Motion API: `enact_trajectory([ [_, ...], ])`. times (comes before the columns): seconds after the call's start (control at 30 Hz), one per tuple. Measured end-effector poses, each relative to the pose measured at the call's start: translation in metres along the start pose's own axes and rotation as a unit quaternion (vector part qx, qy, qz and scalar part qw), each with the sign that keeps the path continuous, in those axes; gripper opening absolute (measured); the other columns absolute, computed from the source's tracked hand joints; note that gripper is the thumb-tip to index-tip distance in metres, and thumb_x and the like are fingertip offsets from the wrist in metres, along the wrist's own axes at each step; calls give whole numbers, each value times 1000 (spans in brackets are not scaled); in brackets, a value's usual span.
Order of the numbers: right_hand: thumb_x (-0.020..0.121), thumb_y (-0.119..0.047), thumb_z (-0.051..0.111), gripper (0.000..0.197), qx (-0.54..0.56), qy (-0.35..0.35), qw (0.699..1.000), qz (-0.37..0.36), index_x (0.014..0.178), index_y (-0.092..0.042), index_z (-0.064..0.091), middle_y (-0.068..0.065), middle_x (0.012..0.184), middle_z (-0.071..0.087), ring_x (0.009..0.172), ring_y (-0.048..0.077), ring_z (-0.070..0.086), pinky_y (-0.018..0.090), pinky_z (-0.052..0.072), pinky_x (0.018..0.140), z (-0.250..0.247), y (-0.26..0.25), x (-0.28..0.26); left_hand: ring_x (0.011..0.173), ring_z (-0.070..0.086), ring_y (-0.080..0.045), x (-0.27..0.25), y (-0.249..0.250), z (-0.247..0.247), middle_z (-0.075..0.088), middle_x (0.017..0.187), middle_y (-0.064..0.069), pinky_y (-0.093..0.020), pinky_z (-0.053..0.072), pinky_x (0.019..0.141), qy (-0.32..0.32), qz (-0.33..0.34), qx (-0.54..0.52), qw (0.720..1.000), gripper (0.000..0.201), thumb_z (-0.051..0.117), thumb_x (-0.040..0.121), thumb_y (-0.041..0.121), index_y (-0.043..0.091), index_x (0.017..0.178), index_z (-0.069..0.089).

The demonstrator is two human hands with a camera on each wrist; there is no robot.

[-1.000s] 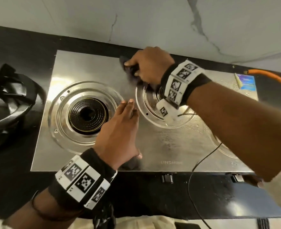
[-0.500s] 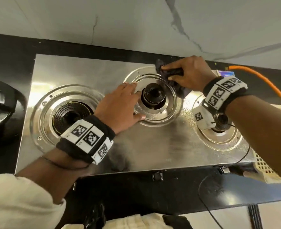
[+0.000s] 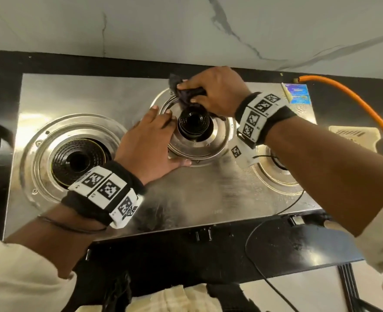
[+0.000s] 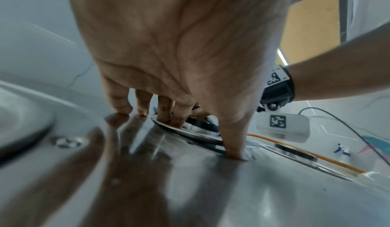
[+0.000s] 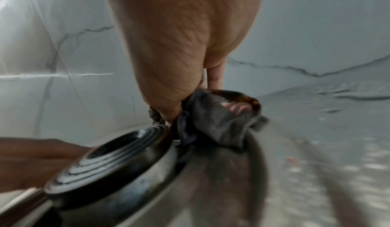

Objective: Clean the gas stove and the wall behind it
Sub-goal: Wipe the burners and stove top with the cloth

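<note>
Nearest the viewer, the dark tabletop [image 3: 287, 248] edge is seen, and on it the gas stove [image 3: 197, 199], a steel slab whose long axis runs left to right across the head view. Faint lettering is stamped near the stove's front edge, but it cannot be read.

The left hand [image 3: 145, 143] is laid flat on the steel between the left burner [image 3: 78, 158] and the middle burner [image 3: 193, 122]. Its fingers are straight and nothing is held; in the left wrist view the fingertips [image 4: 124, 109] are pressed on the metal and on the rim of the middle burner's ring, the thumb planted on the steel at that ring's near edge. The stove is judged to be steadied by it.

Just beyond, the right hand [image 3: 213, 93] is curled round a dark cloth [image 3: 186, 93], which is bunched against the far side of the middle burner's cap. In the right wrist view the cloth [image 5: 215, 122] is seen touching the ring just behind the ribbed black cap [image 5: 109, 160]. The right hand is therefore the nearer to the unwiped back strip and to the wall [image 3: 186, 25], which lies straight ahead of it, past the stove's rear edge. The next wipe is judged to turn on that forward direction.

At the far right corner a blue label [image 3: 298, 93] is stuck on the stove; its print is too small to be read. An orange hose [image 3: 354, 102] is led away from that corner. The marbled wall is not touched by either hand.
</note>
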State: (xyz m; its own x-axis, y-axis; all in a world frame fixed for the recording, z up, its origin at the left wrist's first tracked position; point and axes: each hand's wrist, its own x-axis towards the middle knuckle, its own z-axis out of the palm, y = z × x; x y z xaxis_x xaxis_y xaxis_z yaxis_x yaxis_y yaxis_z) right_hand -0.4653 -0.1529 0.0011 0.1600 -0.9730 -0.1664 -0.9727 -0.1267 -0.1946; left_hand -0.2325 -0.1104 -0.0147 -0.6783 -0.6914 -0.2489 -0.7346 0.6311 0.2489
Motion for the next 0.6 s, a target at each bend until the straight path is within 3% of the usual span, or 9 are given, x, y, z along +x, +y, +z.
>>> enact_trajectory([
  [0.07,101,-33,63,41,21,1,999,28,141,-41,62,-5,123,73,103,17,64,33,49,90,0,16,-12,156,24,-30,0,-1,0,38,163,-6,-55,35,121,-3,-2,5,1000,112,40,73,96,17,153,43],
  [0.17,102,-31,64,41,47,1,997,67,142,-38,62,-4,117,74,91,12,63,26,46,82,-2,36,-32,156,24,-29,0,1,1,37,164,-6,-54,33,122,0,-16,8,1000,104,45,80,90,17,154,43],
  [0.27,102,-30,65,36,58,28,993,94,138,-31,67,-2,107,77,86,13,68,32,59,84,6,43,-57,156,24,-29,2,5,-1,35,165,-6,-53,32,123,-4,-22,15,1000,104,46,81,89,17,155,41],
  [0.47,102,-18,62,29,46,97,983,149,129,-18,72,1,93,75,77,20,60,38,60,73,37,13,-124,155,26,-28,3,5,-7,35,165,-6,-52,28,125,-3,-38,23,999,103,53,79,86,17,155,40],
  [0.6,100,-15,62,32,43,112,981,150,130,-15,71,1,98,77,80,23,62,38,57,71,48,-26,-167,152,31,-29,5,3,-10,41,161,-4,-53,31,123,-4,-31,32,999,98,55,79,85,19,150,46],
])
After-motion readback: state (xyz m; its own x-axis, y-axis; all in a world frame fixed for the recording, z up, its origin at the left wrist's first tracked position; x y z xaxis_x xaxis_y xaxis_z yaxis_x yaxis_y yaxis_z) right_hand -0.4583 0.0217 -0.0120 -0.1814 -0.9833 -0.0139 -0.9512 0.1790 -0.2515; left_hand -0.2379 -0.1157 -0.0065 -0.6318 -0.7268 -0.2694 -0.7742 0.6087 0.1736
